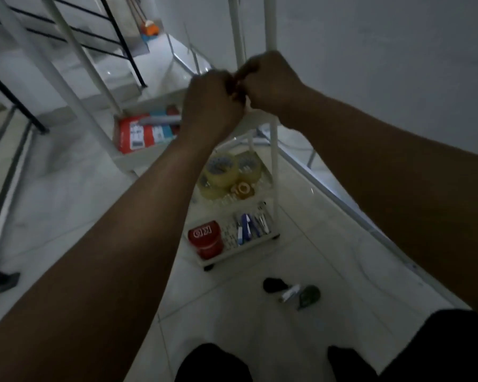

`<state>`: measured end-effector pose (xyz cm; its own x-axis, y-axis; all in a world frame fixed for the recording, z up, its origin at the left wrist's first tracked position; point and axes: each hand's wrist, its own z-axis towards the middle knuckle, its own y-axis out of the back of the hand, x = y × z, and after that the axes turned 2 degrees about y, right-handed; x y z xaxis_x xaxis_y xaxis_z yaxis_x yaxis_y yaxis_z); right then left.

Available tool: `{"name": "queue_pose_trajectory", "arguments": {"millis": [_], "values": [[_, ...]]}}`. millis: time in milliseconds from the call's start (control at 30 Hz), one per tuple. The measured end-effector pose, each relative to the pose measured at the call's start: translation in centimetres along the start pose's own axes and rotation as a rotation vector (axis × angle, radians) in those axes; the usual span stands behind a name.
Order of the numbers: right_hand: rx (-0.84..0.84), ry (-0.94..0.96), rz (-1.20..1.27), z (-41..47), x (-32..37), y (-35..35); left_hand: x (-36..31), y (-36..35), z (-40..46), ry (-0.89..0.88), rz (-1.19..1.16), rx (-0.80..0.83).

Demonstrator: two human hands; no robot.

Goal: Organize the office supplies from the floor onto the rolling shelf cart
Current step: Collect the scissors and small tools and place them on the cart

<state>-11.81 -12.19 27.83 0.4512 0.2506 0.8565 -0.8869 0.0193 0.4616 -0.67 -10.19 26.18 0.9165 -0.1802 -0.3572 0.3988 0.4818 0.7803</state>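
Note:
Both my hands meet above the white rolling shelf cart [273, 150]. My left hand [210, 103] and my right hand [271, 81] have their fingers closed together on something small and dark that I cannot make out. On a middle shelf lie several rolls of clear tape [224, 172]. The bottom shelf holds a red round tin [206, 239] and blue and white staplers or clips [250, 228]. A red and blue box [144, 133] lies on an upper shelf to the left. Small dark items [291, 292] rest on the floor in front of the cart.
A white wall rises at the right. White posts and black rails [75, 37] of a staircase stand at the left. An orange object [149, 28] sits far back. My dark-clothed knees [213, 365] are at the bottom edge. The floor is pale tile.

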Motion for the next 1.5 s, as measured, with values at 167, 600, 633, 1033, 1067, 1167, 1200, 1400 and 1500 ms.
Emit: {"name": "queue_pose_trajectory", "arguments": {"millis": [167,600,633,1033,1067,1167,1200,1400,1500], "values": [[-0.09,-0.056,0.043,-4.9,-5.8,2.3,-1.9,-3.7,-4.2,-0.062,-0.155,0.048],[0.641,-0.576,-0.536,-18.6,-35.9,-8.0,7.4,-28.2,-27.0,0.297,-0.011,1.143],[0.697,-0.571,-0.596,-19.9,-37.8,-9.2,8.0,-29.6,-28.8,0.283,0.036,1.175],[0.948,-0.208,-0.892,-21.7,-47.1,-13.7,11.2,-37.8,-35.1,0.165,0.217,1.035],[0.94,-0.169,-0.881,-21.6,-47.4,-13.6,11.2,-37.8,-35.0,0.163,0.217,1.029],[0.884,-0.076,-0.777,-21.4,-47.8,-13.7,11.4,-37.5,-34.8,0.199,0.195,1.021],[0.886,-0.079,-0.743,-21.4,-47.7,-13.8,11.5,-37.3,-34.8,0.21,0.187,1.032],[0.812,-0.14,-0.555,-20.0,-46.4,-14.3,12.9,-36.8,-33.2,0.287,-0.071,0.967],[0.784,-0.121,-0.517,-18.6,-45.6,-14.6,13.4,-35.9,-31.5,0.411,-0.359,0.937]]}}
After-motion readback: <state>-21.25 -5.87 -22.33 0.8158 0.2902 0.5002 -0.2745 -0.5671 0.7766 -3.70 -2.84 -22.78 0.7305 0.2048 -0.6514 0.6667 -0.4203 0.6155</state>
